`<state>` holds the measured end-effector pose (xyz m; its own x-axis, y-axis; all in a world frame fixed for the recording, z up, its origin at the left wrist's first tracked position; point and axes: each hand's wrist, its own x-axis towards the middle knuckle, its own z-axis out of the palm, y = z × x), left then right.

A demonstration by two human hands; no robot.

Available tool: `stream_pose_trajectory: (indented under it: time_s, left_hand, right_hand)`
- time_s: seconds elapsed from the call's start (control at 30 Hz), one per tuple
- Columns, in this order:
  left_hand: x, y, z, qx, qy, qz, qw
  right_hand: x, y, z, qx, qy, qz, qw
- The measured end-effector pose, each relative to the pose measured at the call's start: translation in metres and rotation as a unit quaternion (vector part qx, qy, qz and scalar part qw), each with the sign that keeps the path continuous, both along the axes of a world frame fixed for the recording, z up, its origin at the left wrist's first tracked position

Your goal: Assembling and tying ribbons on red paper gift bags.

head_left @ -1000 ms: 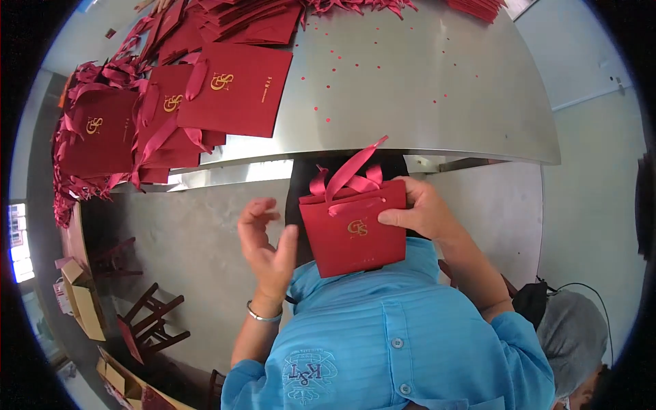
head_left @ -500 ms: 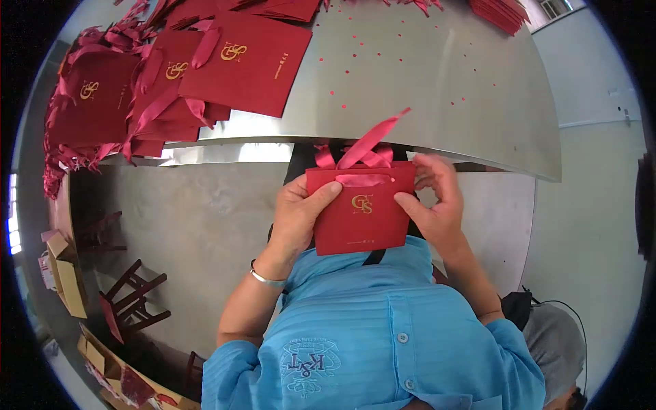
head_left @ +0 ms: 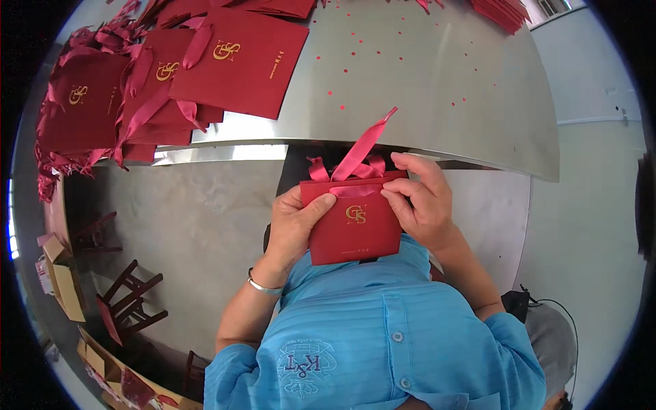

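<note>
A small red paper gift bag (head_left: 354, 232) with a gold emblem hangs upright in front of my body, just off the table's near edge. My left hand (head_left: 292, 222) grips its left side, thumb pressed on the front near the top. At the top right corner, my right hand (head_left: 422, 201) pinches the end of the pink ribbon (head_left: 357, 190) that runs across the bag's front. The middle, ring and little fingers of that hand are partly hidden. Another pink ribbon length (head_left: 365, 147) sticks up from the bag's opening, with loops beside it.
Several finished-looking red bags (head_left: 236, 61) with pink ribbons lie piled at the table's left. More flat red bags (head_left: 499, 14) are stacked at the far right. Small red paper dots dot the metal table (head_left: 410, 102). Wooden stools (head_left: 130, 301) and cardboard boxes (head_left: 65, 287) stand at the left.
My right thumb and fingers have moved left from the bag's side edge onto the front ribbon's end. The bag has shifted slightly left and down, its top tilting.
</note>
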<state>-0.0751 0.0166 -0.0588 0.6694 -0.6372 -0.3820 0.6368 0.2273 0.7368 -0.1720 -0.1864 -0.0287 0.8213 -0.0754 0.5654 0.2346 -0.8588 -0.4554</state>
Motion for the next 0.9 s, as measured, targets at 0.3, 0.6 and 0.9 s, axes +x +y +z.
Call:
stream_pose_trajectory:
  time_s: [0.3, 0.6, 0.9]
  left_hand:
    - [0.001, 0.005, 0.003, -0.048, -0.082, -0.022, 0.995]
    - [0.01, 0.004, 0.022, -0.043, -0.203, -0.097, 0.973]
    - [0.022, 0.004, 0.068, -0.029, -0.21, -0.186, 0.96]
  right_hand:
    - [-0.005, -0.007, 0.01, 0.358, 0.041, -0.044, 0.932]
    - [0.024, 0.009, 0.069, 0.117, 0.14, 0.008, 0.983]
    - [0.04, 0.03, 0.069, 0.266, 0.168, 0.037, 0.949]
